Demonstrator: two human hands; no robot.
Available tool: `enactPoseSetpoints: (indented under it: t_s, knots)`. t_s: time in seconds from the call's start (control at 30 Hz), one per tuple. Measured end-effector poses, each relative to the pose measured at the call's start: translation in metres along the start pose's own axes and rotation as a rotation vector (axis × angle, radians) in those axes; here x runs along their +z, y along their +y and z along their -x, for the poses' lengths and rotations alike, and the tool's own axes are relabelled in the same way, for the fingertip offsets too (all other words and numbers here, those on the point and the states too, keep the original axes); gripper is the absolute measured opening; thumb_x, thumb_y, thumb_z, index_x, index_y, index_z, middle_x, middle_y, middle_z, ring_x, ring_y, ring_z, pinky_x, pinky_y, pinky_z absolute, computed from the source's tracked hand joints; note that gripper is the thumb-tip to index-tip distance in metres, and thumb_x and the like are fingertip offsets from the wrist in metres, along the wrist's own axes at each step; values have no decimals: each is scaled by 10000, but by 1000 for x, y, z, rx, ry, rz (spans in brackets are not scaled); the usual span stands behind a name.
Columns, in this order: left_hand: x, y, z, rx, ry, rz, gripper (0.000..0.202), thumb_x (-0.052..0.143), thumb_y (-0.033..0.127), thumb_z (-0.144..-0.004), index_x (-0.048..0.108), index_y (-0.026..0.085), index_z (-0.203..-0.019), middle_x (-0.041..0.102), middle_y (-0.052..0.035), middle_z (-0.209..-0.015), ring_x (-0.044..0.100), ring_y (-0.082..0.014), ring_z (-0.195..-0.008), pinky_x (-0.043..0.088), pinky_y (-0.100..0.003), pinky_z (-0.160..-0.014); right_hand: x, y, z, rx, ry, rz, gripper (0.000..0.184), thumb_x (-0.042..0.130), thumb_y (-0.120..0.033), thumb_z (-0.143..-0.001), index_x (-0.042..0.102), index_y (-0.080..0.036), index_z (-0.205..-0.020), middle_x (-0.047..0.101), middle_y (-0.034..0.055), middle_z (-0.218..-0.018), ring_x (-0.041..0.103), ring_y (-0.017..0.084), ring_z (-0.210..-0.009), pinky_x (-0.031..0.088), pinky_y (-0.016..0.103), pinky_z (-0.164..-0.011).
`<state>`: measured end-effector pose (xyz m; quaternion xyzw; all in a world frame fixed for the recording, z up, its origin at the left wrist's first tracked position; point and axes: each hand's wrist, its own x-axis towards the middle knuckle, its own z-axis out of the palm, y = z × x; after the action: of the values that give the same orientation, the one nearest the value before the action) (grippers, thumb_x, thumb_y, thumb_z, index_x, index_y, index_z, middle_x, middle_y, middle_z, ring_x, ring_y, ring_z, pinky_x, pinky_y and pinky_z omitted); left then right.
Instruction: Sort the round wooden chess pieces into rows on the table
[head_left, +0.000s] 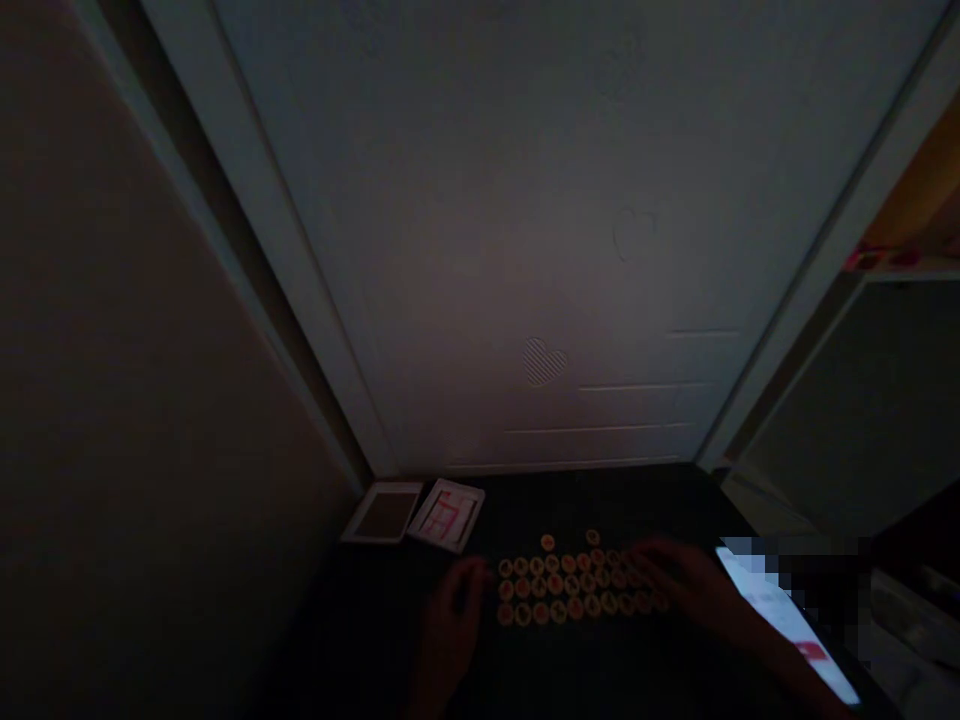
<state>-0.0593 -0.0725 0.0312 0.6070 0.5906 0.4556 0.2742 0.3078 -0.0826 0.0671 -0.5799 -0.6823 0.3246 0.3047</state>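
Observation:
Small round game discs (572, 584) that look like Chinese chess pieces, marked in red or dark, lie in three close rows on the dark tabletop. Two more discs, one on the left (547, 542) and one on the right (592, 537), sit apart behind the rows. Beside the left end of the rows is my left hand (457, 605), loosely curved, with a gap showing between thumb and fingers. My right hand (686, 580) reaches over the right end, its fingers stretched out and covering some discs. Whether its fingertips touch them is too dark to tell.
At the back left lie a white-rimmed box part (386, 512) with a brown inside and a white card or lid (448, 515) with red marks. A lit screen (787, 625) is at the right. A pale panel (547, 250) with heart shapes rises behind the table.

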Motion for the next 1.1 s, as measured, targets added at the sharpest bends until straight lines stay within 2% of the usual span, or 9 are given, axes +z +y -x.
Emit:
enactPoseSetpoints:
  t_s: [0.07,0.23,0.47,0.57,0.7,0.83,0.9,0.97,1.1]
  knots:
    - [-13,-12,-22,177,68,-180,344,506,442,-946,713,197,-1068,751,-103,-1067,700,-277,-1016,549,-429,-933,2,3,12,14,22,-20,384,576,-565,-913,774,-266,-1049,773,68,-1077,713,278,-1015,566,390,-927]
    - [-36,-49,-55,445,45,-563,325,454,173,-907,702,199,-1114,724,-108,-1162,613,-290,-1203,451,-519,-1074,13,14,34,33,82,-44,384,588,-564,-911,768,-287,-1107,756,59,-1162,698,301,-1090,538,453,-998]
    - [-35,-69,-71,527,-95,-706,304,428,219,-952,728,224,-1004,772,-70,-1027,687,-257,-1043,532,-463,-970,20,17,51,135,107,-48,359,625,-551,-891,776,-307,-1106,756,44,-1176,702,303,-1107,560,431,-994]
    - [-35,-57,-68,557,-112,-688,327,402,207,-986,717,221,-1073,770,-54,-1069,692,-227,-1026,519,-435,-993,22,12,53,128,162,-46,328,652,-556,-867,793,-315,-1040,774,44,-1122,721,314,-1065,582,443,-962]
    - [-34,-18,-46,672,-108,-625,312,441,178,-1001,698,238,-1167,751,-51,-1152,673,-224,-1079,492,-404,-1012,39,2,49,94,128,-170,355,650,-565,-870,770,-324,-1101,760,59,-1165,717,313,-1086,587,444,-953]
    - [-17,32,-10,825,-228,-535,297,449,195,-1025,694,263,-1178,750,-49,-1149,666,-212,-1066,504,-357,-953,71,-14,33,75,100,-450,619,653,-661,-829,623,-315,-1342,723,113,-1238,706,318,-1108,610,442,-879]
    - [-1,50,4,896,-271,-472,260,470,228,-1034,696,267,-1157,758,-39,-1108,668,-193,-1017,503,-336,-929,86,-27,22,148,76,-569,719,615,-713,-831,557,-289,-1408,688,136,-1293,689,326,-1132,598,454,-878]
    - [15,59,14,997,-239,-381,226,496,263,-1031,695,264,-1138,764,-24,-1053,668,-175,-960,500,-324,-915,96,-44,12,275,142,-640,776,606,-756,-807,585,-234,-1381,680,144,-1300,654,335,-1181,553,452,-953]
    - [28,66,20,1058,-191,-348,169,536,271,-1020,693,263,-1083,767,9,-987,662,-142,-885,495,-285,-886,103,-72,-1,273,222,-675,734,700,-730,-724,700,-176,-1207,733,132,-1176,656,353,-1132,534,422,-964]
